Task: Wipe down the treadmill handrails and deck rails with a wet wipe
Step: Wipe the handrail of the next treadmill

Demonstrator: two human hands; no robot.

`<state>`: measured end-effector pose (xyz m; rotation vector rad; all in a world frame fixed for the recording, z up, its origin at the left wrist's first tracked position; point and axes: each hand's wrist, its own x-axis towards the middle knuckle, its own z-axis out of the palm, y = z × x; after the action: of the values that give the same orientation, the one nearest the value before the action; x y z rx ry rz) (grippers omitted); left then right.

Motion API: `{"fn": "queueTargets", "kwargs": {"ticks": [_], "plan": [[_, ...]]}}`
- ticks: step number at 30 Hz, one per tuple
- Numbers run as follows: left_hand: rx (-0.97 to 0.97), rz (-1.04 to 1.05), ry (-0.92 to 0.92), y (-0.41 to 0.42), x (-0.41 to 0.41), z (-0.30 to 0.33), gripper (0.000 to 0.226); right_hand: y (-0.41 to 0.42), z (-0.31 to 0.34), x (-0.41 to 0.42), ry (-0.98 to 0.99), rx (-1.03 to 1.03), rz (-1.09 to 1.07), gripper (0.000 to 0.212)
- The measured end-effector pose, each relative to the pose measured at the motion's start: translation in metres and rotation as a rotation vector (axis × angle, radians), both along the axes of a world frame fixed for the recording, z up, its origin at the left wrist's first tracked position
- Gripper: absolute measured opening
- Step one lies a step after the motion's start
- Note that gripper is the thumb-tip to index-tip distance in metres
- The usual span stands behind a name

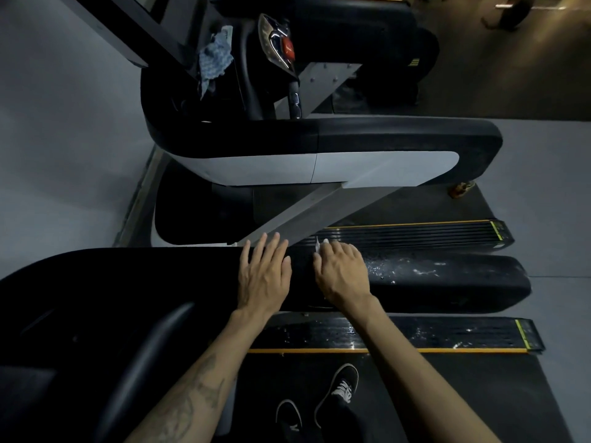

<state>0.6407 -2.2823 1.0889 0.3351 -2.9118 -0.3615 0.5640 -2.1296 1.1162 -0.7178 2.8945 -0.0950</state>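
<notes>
The near black handrail [447,282] of the treadmill runs left to right across the view. My left hand [263,273] lies flat on it with fingers straight. Just to its right, my right hand [340,271] presses a white wet wipe [319,246] onto the rail; only a small corner of the wipe shows past the fingertips. The rail right of my right hand is speckled with wet streaks and white flecks. Below it lies the near deck rail [415,337], wet and shiny, with a yellow edge line. The far handrail [399,139] and far deck rail [415,235] lie beyond.
A blue cloth [214,59] hangs in the console tray at top. A red stop button [287,49] sits on the console. My black shoes [339,391] stand on the belt [447,394]. Grey floor lies to the right.
</notes>
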Motion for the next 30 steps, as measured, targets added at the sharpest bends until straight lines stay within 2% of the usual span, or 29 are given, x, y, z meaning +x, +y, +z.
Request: {"fn": "queueTargets", "kwargs": {"ticks": [5,8,13,16,23,27,30], "plan": [[-0.055,0.020,0.009,0.002,-0.002,-0.005,0.056,-0.007,-0.004,0.017,0.012,-0.114,0.056,0.056],[-0.066,0.020,0.008,0.001,-0.001,-0.007,0.056,-0.001,-0.007,0.003,0.005,-0.077,0.124,0.057],[-0.066,0.023,0.008,0.002,-0.001,-0.007,0.055,0.016,-0.006,0.014,0.074,-0.036,-0.012,0.069],[-0.056,0.039,0.002,0.005,-0.001,-0.005,0.055,0.008,-0.008,0.038,0.016,-0.046,-0.042,0.082],[-0.056,0.025,-0.039,0.003,0.001,-0.001,0.060,0.009,-0.014,0.029,0.017,-0.095,0.122,0.065],[-0.043,0.029,-0.028,0.004,0.000,-0.001,0.059,0.022,-0.019,0.048,0.010,-0.111,-0.011,0.071],[-0.035,0.034,-0.025,0.004,0.000,-0.002,0.059,0.016,-0.025,0.065,0.004,-0.088,0.017,0.075]]}}
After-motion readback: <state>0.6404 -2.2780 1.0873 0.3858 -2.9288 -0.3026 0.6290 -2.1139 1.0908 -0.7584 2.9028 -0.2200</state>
